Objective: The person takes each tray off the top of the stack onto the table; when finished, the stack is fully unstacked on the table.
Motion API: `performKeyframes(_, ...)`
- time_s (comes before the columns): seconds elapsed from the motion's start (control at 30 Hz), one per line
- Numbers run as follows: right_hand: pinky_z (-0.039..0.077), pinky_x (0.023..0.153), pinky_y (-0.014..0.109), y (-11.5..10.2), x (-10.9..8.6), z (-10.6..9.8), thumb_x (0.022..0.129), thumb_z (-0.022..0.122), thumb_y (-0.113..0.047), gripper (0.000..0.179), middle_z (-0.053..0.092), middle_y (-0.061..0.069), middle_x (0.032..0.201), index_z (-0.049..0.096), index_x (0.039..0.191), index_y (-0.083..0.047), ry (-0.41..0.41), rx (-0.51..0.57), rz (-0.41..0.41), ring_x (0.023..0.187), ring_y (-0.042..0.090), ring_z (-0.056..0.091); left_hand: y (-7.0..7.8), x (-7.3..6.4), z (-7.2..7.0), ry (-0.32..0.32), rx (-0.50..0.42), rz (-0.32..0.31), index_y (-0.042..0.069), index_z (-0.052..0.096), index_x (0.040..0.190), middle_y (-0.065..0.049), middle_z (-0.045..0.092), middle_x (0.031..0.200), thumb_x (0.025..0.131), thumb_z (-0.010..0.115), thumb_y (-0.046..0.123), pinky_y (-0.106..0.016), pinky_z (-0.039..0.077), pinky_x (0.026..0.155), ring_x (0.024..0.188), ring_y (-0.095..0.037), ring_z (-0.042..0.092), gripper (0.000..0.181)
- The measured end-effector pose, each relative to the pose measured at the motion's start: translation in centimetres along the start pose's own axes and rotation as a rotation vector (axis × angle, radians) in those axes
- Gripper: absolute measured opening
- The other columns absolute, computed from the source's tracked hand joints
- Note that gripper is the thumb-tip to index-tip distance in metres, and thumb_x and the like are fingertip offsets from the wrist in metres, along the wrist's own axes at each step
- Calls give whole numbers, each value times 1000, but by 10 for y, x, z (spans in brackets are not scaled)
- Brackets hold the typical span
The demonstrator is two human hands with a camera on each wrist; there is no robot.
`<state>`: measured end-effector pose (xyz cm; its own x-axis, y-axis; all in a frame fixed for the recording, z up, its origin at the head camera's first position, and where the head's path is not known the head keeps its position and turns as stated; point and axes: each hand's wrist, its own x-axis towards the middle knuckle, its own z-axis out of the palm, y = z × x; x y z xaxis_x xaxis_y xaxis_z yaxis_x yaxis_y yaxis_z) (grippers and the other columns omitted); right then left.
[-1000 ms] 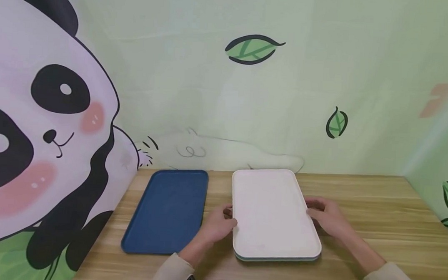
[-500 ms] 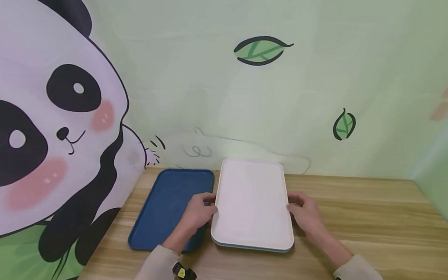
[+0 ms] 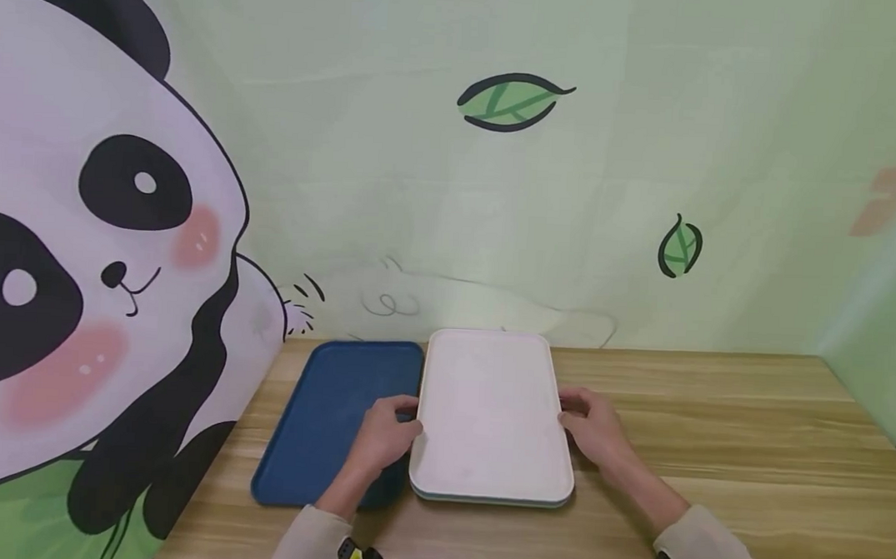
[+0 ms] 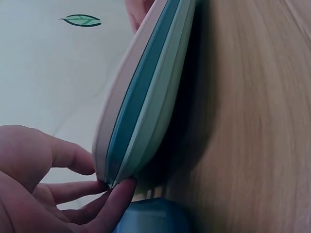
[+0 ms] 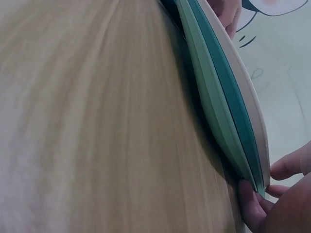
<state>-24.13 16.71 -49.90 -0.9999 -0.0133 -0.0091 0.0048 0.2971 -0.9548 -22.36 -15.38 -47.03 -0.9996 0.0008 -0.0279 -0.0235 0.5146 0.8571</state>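
A stack of rectangular trays lies between my two hands, with a white tray (image 3: 490,415) on top. Below it in the left wrist view show the edges of a teal tray (image 4: 130,114) and light green trays (image 4: 163,97). My left hand (image 3: 381,437) grips the stack's left side, thumb at the white rim and fingers lower down. On the opposite side my right hand (image 3: 597,429) holds it in the same way. A dark shadow runs along the stack's underside. The blue tray (image 3: 329,424) lies flat to the left, partly covered by my left hand and forearm.
The wooden table (image 3: 749,443) extends to the right of the stack. Behind it hangs a pale green backdrop (image 3: 386,160) with a large panda (image 3: 177,301) and leaves printed on it. Both forearms wear small black wrist devices (image 3: 361,557).
Both hands have carried the tray stack leftward, close beside the blue tray. In the last half second the stack shifted slightly left and lower. The grip looks unchanged, and the head view swayed a little.
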Motion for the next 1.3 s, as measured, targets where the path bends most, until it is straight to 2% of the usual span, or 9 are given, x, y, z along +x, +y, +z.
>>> performKeyframes(0.17, 53, 96, 38, -2, -1, 2, 99, 56, 6, 36, 67, 27, 129, 62, 134, 11, -4, -27, -14, 121, 37, 63, -1, 1, -2, -12, 56, 24, -7, 69, 128, -19, 72, 115, 89, 64, 1, -36, 59, 64, 68, -20, 70, 41)
performKeyframes(0.43, 55, 94, 37, -2, -4, 5, 99, 55, 8, 37, 67, 28, 128, 61, 135, 13, -3, -31, -22, 120, 39, 65, -5, -2, -3, 11, 118, 39, -4, 72, 126, -13, 73, 109, 88, 67, 2, -32, 52, 61, 68, -15, 62, 40)
performKeyframes(0.57, 55, 94, 36, -2, -4, 5, 98, 57, 7, 37, 67, 26, 129, 62, 135, 11, -8, -44, -16, 120, 37, 65, -7, -1, -2, 19, 138, 59, -5, 72, 125, -12, 73, 104, 85, 66, 0, -33, 53, 65, 78, -19, 65, 40)
performKeyframes(0.73, 56, 97, 43, -4, -4, 4, 100, 59, 4, 39, 66, 25, 132, 59, 138, 10, -45, -85, -19, 119, 37, 65, -11, -1, -3, 20, 162, 79, -7, 72, 124, -10, 68, 99, 83, 66, -2, -34, 55, 71, 92, -24, 66, 41)
performKeyframes(0.93, 56, 97, 47, -9, -6, 7, 100, 61, 4, 40, 64, 26, 132, 58, 139, 11, -63, -101, -23, 118, 38, 66, -14, -1, -6, 18, 162, 103, -6, 73, 123, -14, 69, 107, 83, 68, -2, -43, 57, 82, 95, -28, 69, 40)
performKeyframes(1.13, 58, 94, 44, -11, -8, 8, 100, 64, 1, 41, 63, 26, 134, 58, 139, 9, -88, -99, -20, 119, 38, 66, -18, -2, -9, 14, 128, 72, -6, 71, 123, -16, 64, 113, 86, 69, -1, -43, 58, 83, 97, -28, 69, 38)
performKeyframes(1.3, 58, 90, 39, -7, -3, 4, 99, 67, -2, 44, 66, 22, 132, 58, 141, 8, -95, -159, -24, 114, 33, 67, -21, 0, -9, 5, 101, 42, -5, 70, 125, -17, 65, 115, 87, 70, 1, -45, 58, 86, 99, -29, 68, 39)
